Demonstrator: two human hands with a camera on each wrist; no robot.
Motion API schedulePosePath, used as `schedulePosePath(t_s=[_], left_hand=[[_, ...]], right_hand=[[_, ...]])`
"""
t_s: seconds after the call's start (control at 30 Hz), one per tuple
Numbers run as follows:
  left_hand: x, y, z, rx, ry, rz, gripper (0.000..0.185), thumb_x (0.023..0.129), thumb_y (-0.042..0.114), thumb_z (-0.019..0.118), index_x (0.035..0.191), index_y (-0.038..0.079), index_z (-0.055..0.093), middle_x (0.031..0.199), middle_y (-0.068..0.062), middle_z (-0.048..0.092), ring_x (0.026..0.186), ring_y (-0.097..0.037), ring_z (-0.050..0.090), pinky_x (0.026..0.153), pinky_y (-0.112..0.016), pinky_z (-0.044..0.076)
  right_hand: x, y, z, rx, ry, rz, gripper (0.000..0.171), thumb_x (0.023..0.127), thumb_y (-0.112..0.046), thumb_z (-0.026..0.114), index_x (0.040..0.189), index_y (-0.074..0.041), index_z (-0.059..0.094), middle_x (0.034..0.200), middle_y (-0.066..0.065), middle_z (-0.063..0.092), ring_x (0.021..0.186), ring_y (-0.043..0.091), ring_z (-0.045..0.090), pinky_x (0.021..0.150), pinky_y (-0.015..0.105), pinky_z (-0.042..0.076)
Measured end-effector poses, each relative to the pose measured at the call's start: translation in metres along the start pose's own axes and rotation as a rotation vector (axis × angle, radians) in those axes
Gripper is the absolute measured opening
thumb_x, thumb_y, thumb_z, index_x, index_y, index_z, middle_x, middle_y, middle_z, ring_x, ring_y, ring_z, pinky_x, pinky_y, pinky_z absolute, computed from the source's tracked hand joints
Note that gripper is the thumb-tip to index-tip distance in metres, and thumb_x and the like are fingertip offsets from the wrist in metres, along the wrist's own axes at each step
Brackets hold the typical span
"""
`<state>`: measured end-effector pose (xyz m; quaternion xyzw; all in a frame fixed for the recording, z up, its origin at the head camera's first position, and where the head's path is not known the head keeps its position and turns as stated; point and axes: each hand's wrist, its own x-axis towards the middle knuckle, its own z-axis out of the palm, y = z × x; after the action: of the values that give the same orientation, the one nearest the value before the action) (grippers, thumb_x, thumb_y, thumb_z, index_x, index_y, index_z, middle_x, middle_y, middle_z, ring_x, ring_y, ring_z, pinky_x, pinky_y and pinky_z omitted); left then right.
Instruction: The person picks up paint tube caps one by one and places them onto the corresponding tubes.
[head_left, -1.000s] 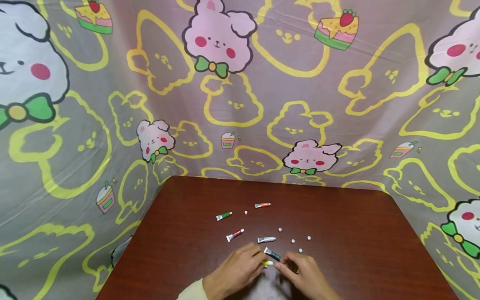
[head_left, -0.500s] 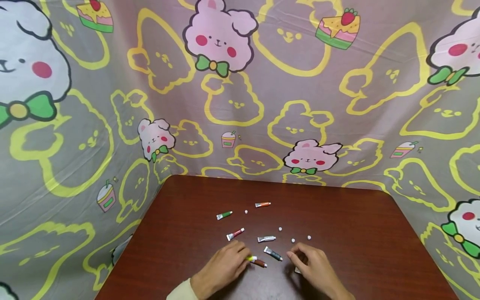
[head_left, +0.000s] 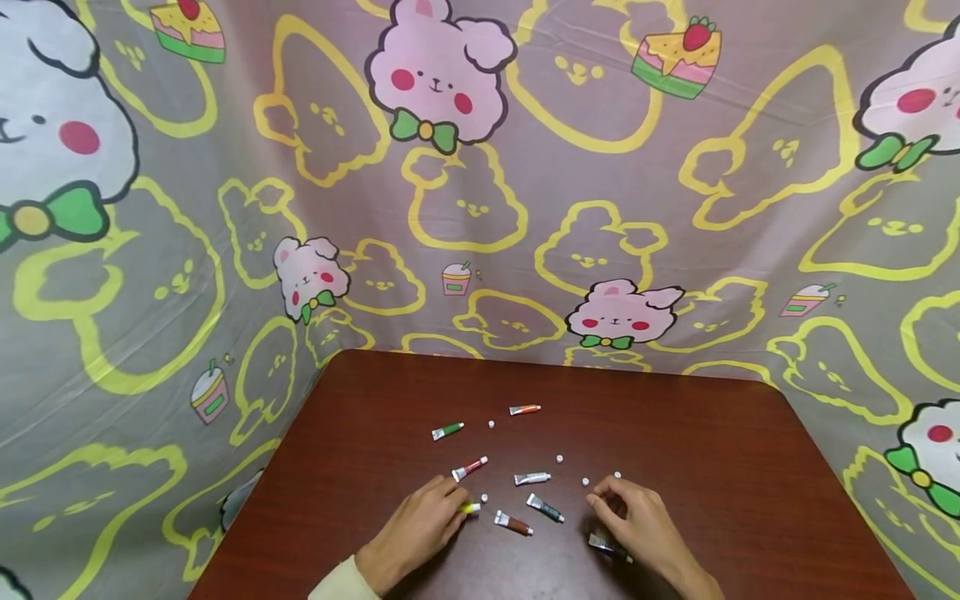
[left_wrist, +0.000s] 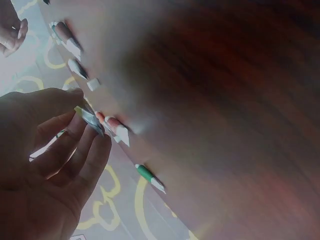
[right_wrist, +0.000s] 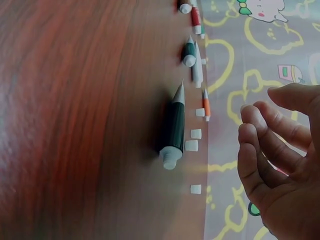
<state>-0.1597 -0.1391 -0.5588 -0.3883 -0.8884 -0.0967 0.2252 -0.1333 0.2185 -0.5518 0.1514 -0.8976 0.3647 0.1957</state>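
A small paint tube with a yellow band and white tip point(head_left: 470, 507) is pinched by my left hand point(head_left: 420, 525); its silvery end shows in the left wrist view. A white cap point(head_left: 484, 498) lies just beyond its tip. My right hand point(head_left: 641, 521) hovers over the table with loosely bent fingers, thumb apart, and nothing visible between them. Below it rests a black paint tube point(right_wrist: 173, 125), its nozzle bare in the right wrist view. Between the hands lie a brown paint tube point(head_left: 513, 523) and a dark green one point(head_left: 545, 508).
Farther back lie red point(head_left: 470, 468), silver-white point(head_left: 532, 478), green point(head_left: 447, 431) and orange point(head_left: 525, 409) paint tubes. Several white caps point(head_left: 559, 459) are scattered among them. Patterned cloth point(head_left: 480, 183) hangs around the brown table point(head_left: 712, 433).
My left hand has carried the yellow tube leftward, uncovering the brown tube and a cap. The right hand has drawn away to the right, and the black tube under it now shows.
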Motion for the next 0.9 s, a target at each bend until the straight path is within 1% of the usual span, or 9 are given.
schedulePosePath(t_s=[0.17,0.33,0.53,0.7,0.9], left_hand=[[-0.007,-0.005,0.001,0.009,0.014,-0.004,0.023,0.083,0.017,0.092,0.091,0.018,0.071,0.088,0.008,0.065,0.079,-0.011,0.058,0.069,-0.026,0.052],[-0.015,-0.009,0.001,0.009,-0.002,-0.026,0.023,0.083,0.016,0.092,0.091,0.017,0.070,0.087,0.008,0.064,0.079,-0.011,0.057,0.068,-0.027,0.052],[-0.022,-0.012,0.003,0.004,0.002,-0.039,0.025,0.082,0.017,0.092,0.088,0.018,0.068,0.086,0.009,0.064,0.078,-0.011,0.057,0.066,-0.025,0.052],[-0.027,-0.013,0.004,-0.001,-0.026,-0.053,0.023,0.084,0.018,0.091,0.087,0.018,0.069,0.085,0.009,0.063,0.078,-0.011,0.057,0.066,-0.025,0.052],[-0.027,-0.014,0.004,-0.017,-0.043,-0.066,0.021,0.085,0.017,0.091,0.088,0.018,0.070,0.084,0.009,0.063,0.078,-0.010,0.057,0.067,-0.025,0.052]], right_hand=[[0.002,0.004,-0.001,-0.014,-0.007,0.013,0.023,0.090,-0.010,0.086,0.087,-0.029,0.074,0.076,-0.026,0.062,0.066,-0.009,0.051,0.059,0.022,0.046],[0.006,0.011,-0.004,-0.044,-0.009,0.024,0.023,0.089,-0.011,0.087,0.085,-0.029,0.073,0.075,-0.026,0.062,0.066,-0.009,0.052,0.060,0.022,0.047],[0.010,0.021,-0.007,-0.069,-0.027,0.057,0.023,0.092,-0.014,0.086,0.085,-0.030,0.071,0.073,-0.026,0.059,0.066,-0.009,0.050,0.061,0.023,0.046],[0.011,0.027,-0.008,-0.072,-0.044,0.080,0.020,0.093,-0.015,0.085,0.086,-0.030,0.072,0.074,-0.024,0.061,0.067,-0.008,0.051,0.062,0.024,0.046],[0.016,0.035,-0.010,-0.094,-0.052,0.091,0.019,0.094,-0.016,0.084,0.086,-0.029,0.073,0.075,-0.023,0.063,0.068,-0.007,0.051,0.063,0.024,0.045]])
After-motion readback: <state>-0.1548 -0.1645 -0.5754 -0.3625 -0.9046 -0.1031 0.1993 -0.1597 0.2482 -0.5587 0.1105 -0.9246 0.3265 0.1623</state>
